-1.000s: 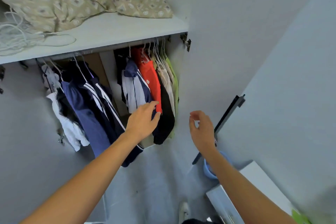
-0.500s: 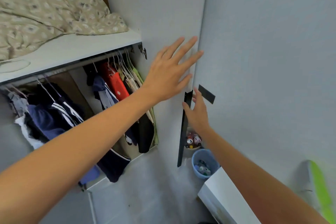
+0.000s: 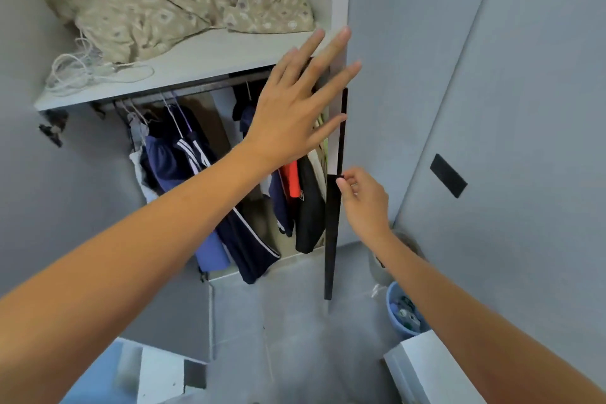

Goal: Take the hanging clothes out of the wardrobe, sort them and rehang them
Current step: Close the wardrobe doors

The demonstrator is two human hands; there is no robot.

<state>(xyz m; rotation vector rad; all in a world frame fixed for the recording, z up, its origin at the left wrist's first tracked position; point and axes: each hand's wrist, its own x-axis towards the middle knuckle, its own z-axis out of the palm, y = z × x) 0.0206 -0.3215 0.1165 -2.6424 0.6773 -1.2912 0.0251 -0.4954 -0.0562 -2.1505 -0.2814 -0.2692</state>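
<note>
Beside my spread, empty left hand point(image 3: 288, 114), my right hand point(image 3: 364, 197) now pinches the door handle point(image 3: 332, 233); clothes point(image 3: 210, 180) still hang.

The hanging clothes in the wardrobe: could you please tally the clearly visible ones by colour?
Blue or navy garments: 3
White garment: 1
Orange-red garment: 1
Black garment: 1
Total: 6; any others behind the left hand cannot be counted.
</note>
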